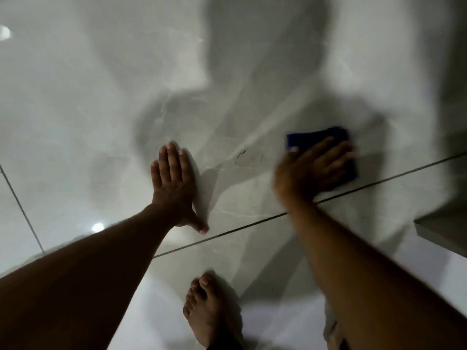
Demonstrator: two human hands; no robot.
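My left hand (174, 183) lies flat on the glossy grey tiled floor (75, 109), fingers straight and together, thumb spread toward a grout line. My right hand (313, 170) presses down on a dark blue cloth (316, 137), fingers spread over it; the hand is blurred by motion. Most of the cloth is hidden under that hand. Between the two hands a faint dark mark (242, 157) shows on the tile.
A dark grout line (252, 224) runs diagonally under my right wrist. My bare foot (209, 309) stands at the bottom centre. A grey ledge or step edge (442, 228) juts in at the right. My shadow falls across the tiles ahead.
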